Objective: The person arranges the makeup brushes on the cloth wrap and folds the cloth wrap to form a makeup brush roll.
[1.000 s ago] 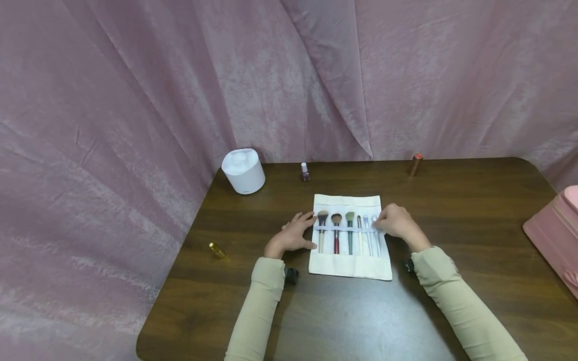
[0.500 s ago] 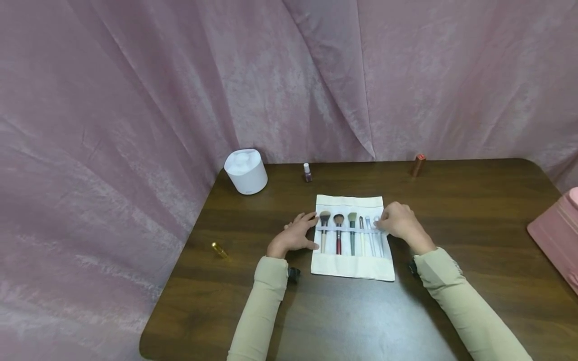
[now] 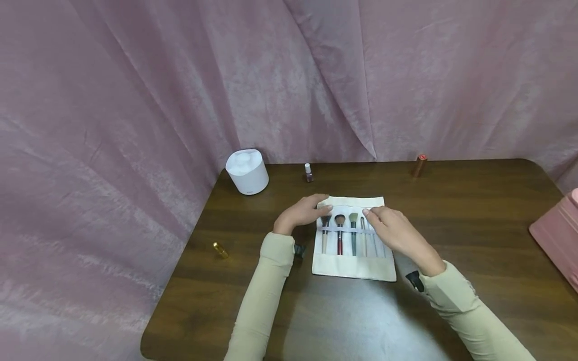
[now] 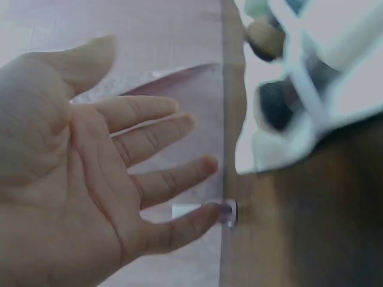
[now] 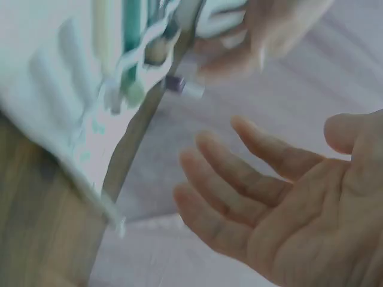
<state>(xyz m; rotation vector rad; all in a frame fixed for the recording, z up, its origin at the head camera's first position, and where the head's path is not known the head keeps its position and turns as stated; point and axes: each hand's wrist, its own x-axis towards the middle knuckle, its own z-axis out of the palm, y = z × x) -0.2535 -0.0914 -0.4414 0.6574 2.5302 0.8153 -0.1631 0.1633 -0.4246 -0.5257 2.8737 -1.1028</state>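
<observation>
A cream fabric brush roll [image 3: 352,267] lies unrolled on the table with several makeup brushes under its elastic band. A red-handled brush [image 3: 339,235] and a green-handled brush [image 3: 353,235] show in the middle. My left hand [image 3: 304,210] is over the roll's upper left corner, fingers spread in the left wrist view, holding nothing. Over the roll's right side my right hand [image 3: 395,233] hovers with relaxed fingers, hiding the tops of the rightmost brushes. In the right wrist view that right hand [image 5: 287,203] shows a bare palm.
A white round container [image 3: 247,173] stands at the back left, with a small nail polish bottle [image 3: 309,173] beside it. A brown lipstick tube [image 3: 419,165] is at the back right. A gold tube [image 3: 220,250] lies left; a pink case [image 3: 557,235] sits at the right edge.
My right hand has let go at the rightmost brush and moved left over the roll. My left hand has slid up from the roll's left edge to its upper left corner.
</observation>
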